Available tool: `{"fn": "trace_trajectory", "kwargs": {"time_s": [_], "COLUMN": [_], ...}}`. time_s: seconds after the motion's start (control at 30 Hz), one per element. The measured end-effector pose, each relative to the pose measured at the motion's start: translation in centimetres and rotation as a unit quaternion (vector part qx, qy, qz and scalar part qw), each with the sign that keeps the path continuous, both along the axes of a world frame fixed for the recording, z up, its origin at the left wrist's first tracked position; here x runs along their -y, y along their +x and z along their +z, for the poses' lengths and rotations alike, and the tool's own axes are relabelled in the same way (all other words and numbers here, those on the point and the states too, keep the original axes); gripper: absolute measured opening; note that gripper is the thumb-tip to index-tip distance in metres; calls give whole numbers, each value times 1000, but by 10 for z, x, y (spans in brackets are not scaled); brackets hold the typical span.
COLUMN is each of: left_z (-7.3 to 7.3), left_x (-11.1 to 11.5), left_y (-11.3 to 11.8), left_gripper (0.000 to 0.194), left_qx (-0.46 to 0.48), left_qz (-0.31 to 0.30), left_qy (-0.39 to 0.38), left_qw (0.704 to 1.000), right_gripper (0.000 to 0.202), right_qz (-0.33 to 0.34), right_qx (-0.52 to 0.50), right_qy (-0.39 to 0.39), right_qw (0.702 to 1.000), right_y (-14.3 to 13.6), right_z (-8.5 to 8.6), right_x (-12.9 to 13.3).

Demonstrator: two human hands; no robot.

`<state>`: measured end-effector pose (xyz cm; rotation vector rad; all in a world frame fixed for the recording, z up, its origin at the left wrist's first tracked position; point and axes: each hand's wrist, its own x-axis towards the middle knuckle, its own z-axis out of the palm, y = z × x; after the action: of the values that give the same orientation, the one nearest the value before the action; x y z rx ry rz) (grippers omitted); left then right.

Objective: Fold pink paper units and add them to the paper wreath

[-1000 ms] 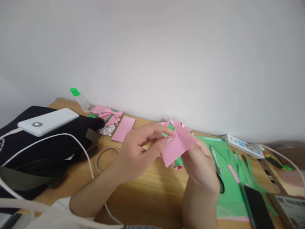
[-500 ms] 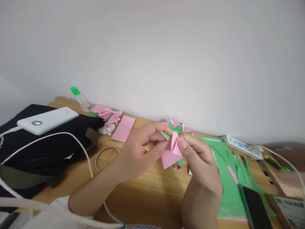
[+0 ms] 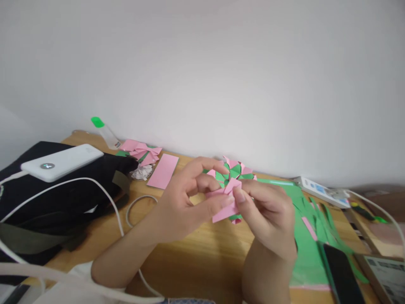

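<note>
A folded piece of pink paper (image 3: 225,212) is held up between both hands over the wooden table. My left hand (image 3: 190,202) has its thumb on the near face of the paper and its index finger raised above it. The thumb and fingers of my right hand (image 3: 265,209) pinch the paper's right end. Behind the paper lies a green and pink folded paper ornament (image 3: 234,170), partly hidden by the hands. A flat pink rectangle (image 3: 163,170) rests on the table to the left.
At the left are a black bag (image 3: 69,202) and a white power bank (image 3: 63,161). Pink folded pieces (image 3: 145,152) and a green-capped glue tube (image 3: 106,133) sit behind. Rightward are green sheets (image 3: 305,257), a phone (image 3: 341,272) and a power strip (image 3: 319,190).
The pink paper has been turned and tilted lower, with its upright fold now leaning over. My left index finger has lifted off it, and more of the ornament behind shows.
</note>
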<state>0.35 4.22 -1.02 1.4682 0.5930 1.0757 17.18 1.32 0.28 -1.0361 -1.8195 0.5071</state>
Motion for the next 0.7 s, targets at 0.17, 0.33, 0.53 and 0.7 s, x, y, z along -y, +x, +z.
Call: {"fn": "trace_trajectory", "kwargs": {"time_s": [0.17,0.33,0.53,0.7], "left_z": [-4,-5,-1,3], "left_x": [1,-1,-2,1], "left_y": [-1,-1,-2,-1], "left_gripper": [22,25,25,24], "left_qx": [-24,-27,-31,-36], "left_qz": [26,32,31,25], "left_qy": [67,120,164,159], "left_qw": [997,992,985,986], "right_gripper": [37,35,44,46], "right_qz": [4,31,25,56], "right_qx": [0,-65,-122,-198], "right_qy": [2,-42,-37,-73], "right_qw": [1000,997,991,976], "right_y": [-1,-5,-12,-13], "right_z": [-1,-7,-13,-18], "right_x": [-1,-3,-3,-4]}}
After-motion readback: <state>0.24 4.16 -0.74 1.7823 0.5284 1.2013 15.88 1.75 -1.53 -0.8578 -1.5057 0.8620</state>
